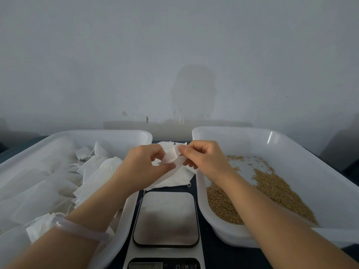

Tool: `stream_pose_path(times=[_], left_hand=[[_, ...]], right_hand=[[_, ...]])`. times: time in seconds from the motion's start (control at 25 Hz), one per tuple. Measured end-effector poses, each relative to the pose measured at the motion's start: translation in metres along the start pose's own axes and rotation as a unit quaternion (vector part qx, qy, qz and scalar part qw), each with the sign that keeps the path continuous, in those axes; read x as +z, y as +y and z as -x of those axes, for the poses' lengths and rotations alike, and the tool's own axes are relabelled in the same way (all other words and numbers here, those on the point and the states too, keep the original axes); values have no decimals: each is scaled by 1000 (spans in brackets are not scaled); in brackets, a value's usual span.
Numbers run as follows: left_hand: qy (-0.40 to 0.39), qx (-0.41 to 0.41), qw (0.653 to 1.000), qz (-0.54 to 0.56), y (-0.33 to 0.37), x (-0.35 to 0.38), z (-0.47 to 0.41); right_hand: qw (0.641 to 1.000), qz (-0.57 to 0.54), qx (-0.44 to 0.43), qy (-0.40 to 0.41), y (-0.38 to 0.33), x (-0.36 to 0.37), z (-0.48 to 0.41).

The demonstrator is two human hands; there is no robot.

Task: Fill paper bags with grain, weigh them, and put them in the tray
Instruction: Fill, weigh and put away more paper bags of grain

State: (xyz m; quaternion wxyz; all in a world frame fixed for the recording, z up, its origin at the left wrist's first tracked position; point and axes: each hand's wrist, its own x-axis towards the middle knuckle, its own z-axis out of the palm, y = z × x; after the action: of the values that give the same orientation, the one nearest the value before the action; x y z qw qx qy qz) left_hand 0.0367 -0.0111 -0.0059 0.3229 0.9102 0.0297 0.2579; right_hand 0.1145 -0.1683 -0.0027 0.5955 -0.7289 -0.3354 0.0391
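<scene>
My left hand (144,163) and my right hand (205,159) both pinch one small white paper bag (172,155), held up between the two trays, above a loose pile of empty bags (174,178). The bag looks flat, with its edge between my fingertips. Below the hands lies a digital scale (167,218) with a bare steel plate. The white tray on the left (136,134) holds several white bags. The white tray on the right (291,152) holds brown grain (272,189), heaped toward its near side.
A plain grey wall stands close behind the trays. The dark table surface (219,255) shows between and in front of the trays. A pale bangle (81,229) circles my left forearm. The scale's display and buttons (165,265) sit at the bottom edge.
</scene>
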Motion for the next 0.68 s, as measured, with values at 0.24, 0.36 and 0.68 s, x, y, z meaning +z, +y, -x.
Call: stream_pose_path(times=[0.24, 0.36, 0.68], left_hand=[[19, 35, 999, 16, -1, 0, 1], [-23, 36, 999, 6, -2, 0, 3], [11, 12, 1000, -1, -6, -2, 1]], right_hand=[[993, 95, 0, -64, 0, 3, 4], [999, 32, 11, -12, 0, -1, -1], [985, 143, 38, -83, 6, -4, 1]])
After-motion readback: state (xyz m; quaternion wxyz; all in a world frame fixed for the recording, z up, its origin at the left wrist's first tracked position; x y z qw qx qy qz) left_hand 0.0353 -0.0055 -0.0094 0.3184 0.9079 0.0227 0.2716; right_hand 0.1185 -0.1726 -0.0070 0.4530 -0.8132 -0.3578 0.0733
